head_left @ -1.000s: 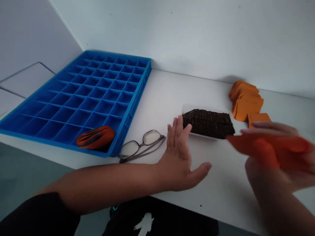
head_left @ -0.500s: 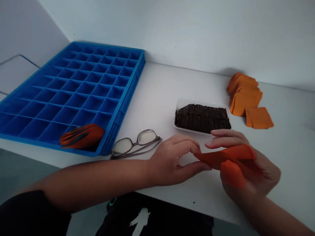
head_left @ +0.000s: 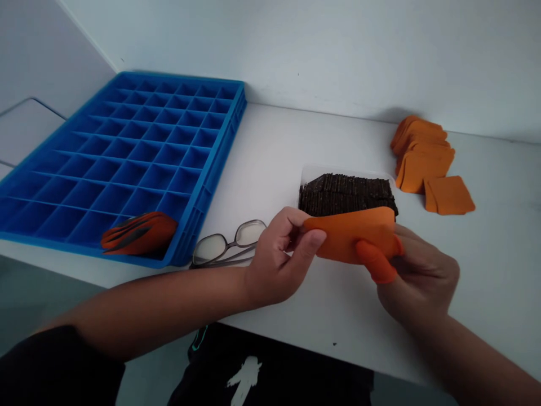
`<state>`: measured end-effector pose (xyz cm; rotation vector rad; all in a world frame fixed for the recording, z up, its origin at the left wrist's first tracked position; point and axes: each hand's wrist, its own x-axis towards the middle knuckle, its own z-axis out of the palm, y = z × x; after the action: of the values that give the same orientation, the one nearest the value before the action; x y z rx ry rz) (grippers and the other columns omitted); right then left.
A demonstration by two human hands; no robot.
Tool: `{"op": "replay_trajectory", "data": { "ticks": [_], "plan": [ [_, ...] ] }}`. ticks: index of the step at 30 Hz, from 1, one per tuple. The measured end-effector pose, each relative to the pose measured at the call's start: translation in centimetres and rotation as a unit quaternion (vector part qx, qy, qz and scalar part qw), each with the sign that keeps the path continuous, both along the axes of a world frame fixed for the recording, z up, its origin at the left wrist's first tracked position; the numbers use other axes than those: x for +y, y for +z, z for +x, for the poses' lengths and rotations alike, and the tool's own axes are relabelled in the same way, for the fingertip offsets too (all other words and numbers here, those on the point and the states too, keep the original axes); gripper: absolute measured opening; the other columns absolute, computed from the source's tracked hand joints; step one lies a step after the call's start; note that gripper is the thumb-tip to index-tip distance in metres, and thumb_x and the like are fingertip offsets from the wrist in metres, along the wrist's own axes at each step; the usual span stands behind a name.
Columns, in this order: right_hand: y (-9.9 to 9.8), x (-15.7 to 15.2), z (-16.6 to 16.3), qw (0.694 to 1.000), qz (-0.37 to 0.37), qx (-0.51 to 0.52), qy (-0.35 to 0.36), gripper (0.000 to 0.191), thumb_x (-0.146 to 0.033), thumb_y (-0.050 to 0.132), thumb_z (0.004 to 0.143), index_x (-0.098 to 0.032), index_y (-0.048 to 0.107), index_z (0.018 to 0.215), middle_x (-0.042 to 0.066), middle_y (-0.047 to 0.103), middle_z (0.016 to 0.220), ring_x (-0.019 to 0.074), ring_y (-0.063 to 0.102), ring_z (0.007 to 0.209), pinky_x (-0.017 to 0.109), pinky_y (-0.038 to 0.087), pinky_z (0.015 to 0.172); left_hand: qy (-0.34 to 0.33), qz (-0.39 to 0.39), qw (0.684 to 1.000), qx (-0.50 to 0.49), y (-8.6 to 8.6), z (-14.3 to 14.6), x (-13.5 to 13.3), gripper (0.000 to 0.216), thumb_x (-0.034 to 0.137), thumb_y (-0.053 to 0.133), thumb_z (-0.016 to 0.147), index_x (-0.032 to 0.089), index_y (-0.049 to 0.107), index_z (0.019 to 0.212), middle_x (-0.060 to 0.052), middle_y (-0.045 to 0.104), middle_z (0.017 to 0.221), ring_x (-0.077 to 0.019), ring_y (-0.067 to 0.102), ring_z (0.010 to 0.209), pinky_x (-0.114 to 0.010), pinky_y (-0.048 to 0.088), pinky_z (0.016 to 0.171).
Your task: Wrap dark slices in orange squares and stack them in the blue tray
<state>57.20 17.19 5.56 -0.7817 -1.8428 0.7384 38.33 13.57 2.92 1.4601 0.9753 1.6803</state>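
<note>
Between my two hands is a flat orange pouch (head_left: 344, 228) with rounded corners, held up over the table. The fingers and thumb of my left hand (head_left: 285, 254) pinch its left end. My right hand (head_left: 416, 268) grips the right side, its thumb in front and fingers behind; orange finger covers sit on that thumb and a fingertip. Just behind the pouch lies a clear tray (head_left: 305, 172) packed with thin dark brown strips (head_left: 346, 192), its front edge partly hidden by the pouch.
At the left stands a blue divided crate (head_left: 181, 237), with several orange-and-grey pieces (head_left: 141, 234) in its near right compartment. Eyeglasses (head_left: 228, 245) lie between crate and left hand. A pile of orange pieces (head_left: 425, 160) rests at the back right, with further ones (head_left: 452, 196) in front.
Both hands have raised the orange pouch and turned its broad face toward me. My right fingers, spread above it before, are now behind it.
</note>
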Motion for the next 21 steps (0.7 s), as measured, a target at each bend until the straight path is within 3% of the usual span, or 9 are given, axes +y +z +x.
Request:
{"op": "replay_trajectory", "data": {
  "ticks": [3, 5, 8, 15, 18, 21],
  "plan": [
    [-0.5, -0.2, 0.3, 0.998, -0.031, -0.007, 0.056, 0.012, -0.015, 0.068, 0.095, -0.023, 0.069, 0.086, 0.000, 0.061, 0.078, 0.0117, 0.056, 0.067, 0.026, 0.051, 0.057, -0.015, -0.025, 0.998, -0.055, 0.4, 0.3, 0.0, 0.018, 0.035, 0.059, 0.105, 0.018, 0.056, 0.099, 0.003, 0.053, 0.074, -0.0058, 0.046, 0.060, -0.017, 0.040, 0.053],
    [-1.2, -0.4, 0.7, 0.995, -0.063, 0.001, 0.081, 0.020, -0.020, 0.057, 0.102, -0.027, 0.074, 0.110, 0.002, 0.069, 0.094, 0.0164, 0.065, 0.084, 0.032, 0.060, 0.073, -0.021, -0.025, 0.996, -0.089, 0.7, 0.5, 0.0, 0.018, 0.034, 0.060, 0.105, 0.019, 0.055, 0.097, 0.003, 0.055, 0.074, -0.0052, 0.047, 0.061, -0.015, 0.041, 0.054],
    [-2.1, -0.5, 1.1, 0.992, -0.083, 0.004, 0.094, 0.038, -0.023, 0.047, 0.107, -0.035, 0.067, 0.138, 0.003, 0.071, 0.120, 0.0208, 0.068, 0.108, 0.038, 0.061, 0.091, -0.023, 0.003, 0.994, -0.106, 1.0, 0.4, 0.1, 0.018, 0.031, 0.063, 0.103, 0.018, 0.055, 0.093, 0.004, 0.054, 0.074, -0.0034, 0.047, 0.060, -0.013, 0.042, 0.055],
    [-1.3, -1.4, 0.1, 0.992, -0.075, 0.079, 0.065, 0.029, -0.021, 0.055, 0.103, -0.029, 0.075, 0.124, 0.006, 0.070, 0.121, 0.0222, 0.069, 0.111, 0.039, 0.060, 0.090, -0.109, 0.077, 0.991, 0.018, 1.3, -0.2, 0.1, 0.022, 0.028, 0.079, 0.091, 0.018, 0.060, 0.094, 0.012, 0.035, 0.057, -0.0010, 0.032, 0.046, -0.013, 0.030, 0.044],
    [-1.1, -2.3, -0.6, 0.990, -0.103, 0.099, 0.001, 0.024, -0.019, 0.062, 0.100, -0.029, 0.076, 0.117, 0.004, 0.073, 0.110, 0.0196, 0.071, 0.103, 0.035, 0.063, 0.085, -0.077, 0.068, 0.990, 0.096, 1.3, -0.3, 0.1, 0.011, 0.022, 0.075, 0.094, 0.016, 0.068, 0.100, 0.008, 0.054, 0.062, -0.0028, 0.046, 0.052, -0.015, 0.040, 0.049],
    [-1.5, -2.8, -1.0, 0.981, -0.145, 0.121, -0.046, 0.018, -0.019, 0.061, 0.102, -0.029, 0.074, 0.108, 0.001, 0.074, 0.090, 0.0157, 0.072, 0.081, 0.030, 0.063, 0.072, -0.046, 0.081, 0.986, 0.136, 1.3, -0.3, 0.3, 0.002, 0.017, 0.069, 0.097, 0.017, 0.070, 0.095, -0.001, 0.074, 0.084, -0.0072, 0.065, 0.075, -0.018, 0.051, 0.064]
  ]
}}
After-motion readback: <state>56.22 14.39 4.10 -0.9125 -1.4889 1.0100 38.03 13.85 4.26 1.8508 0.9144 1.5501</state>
